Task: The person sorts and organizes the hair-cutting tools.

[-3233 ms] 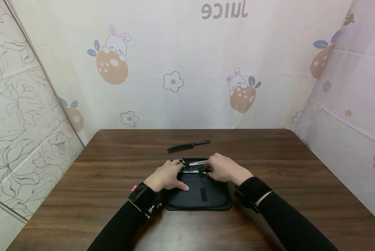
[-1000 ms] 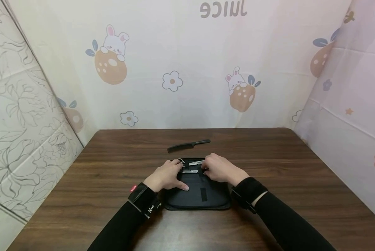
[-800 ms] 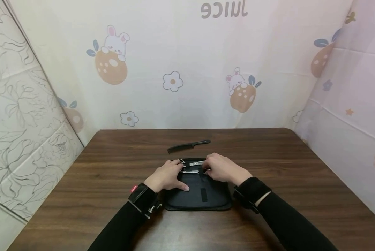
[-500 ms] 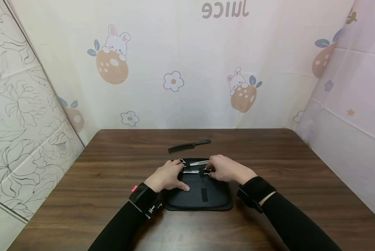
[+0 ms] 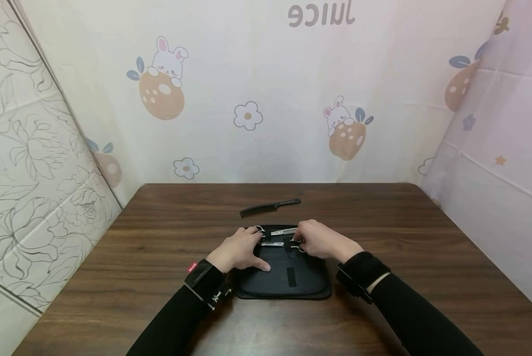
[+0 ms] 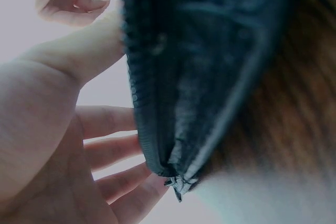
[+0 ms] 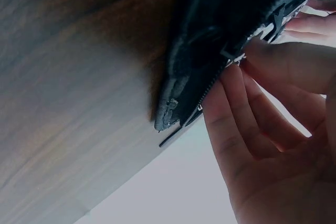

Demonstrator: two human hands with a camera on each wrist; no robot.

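Observation:
A black zip case (image 5: 266,284) lies on the wooden table, with two pairs of scissors across its upper half. The far pair's blades (image 5: 284,231) point right. The near scissors (image 5: 272,244) have their blades to the left, passing under a black strap, and their handle rings at the right. My right hand (image 5: 323,240) pinches the near pair's handle; in the right wrist view its thumb and fingers meet at a bit of metal. My left hand (image 5: 239,251) rests spread on the case's left side, fingers partly over the far pair's handles. The left wrist view shows the case's zipped edge (image 6: 139,98).
A black comb (image 5: 270,207) lies on the table behind the case. A second, small strap (image 5: 291,277) sits on the case's near half. The brown table (image 5: 127,277) ends at a printed curtain (image 5: 248,64) behind, with more hangings at both sides.
My right hand has shifted slightly to the right since a second ago, uncovering the strap and the near scissors' handle rings. My left hand keeps its place on the case.

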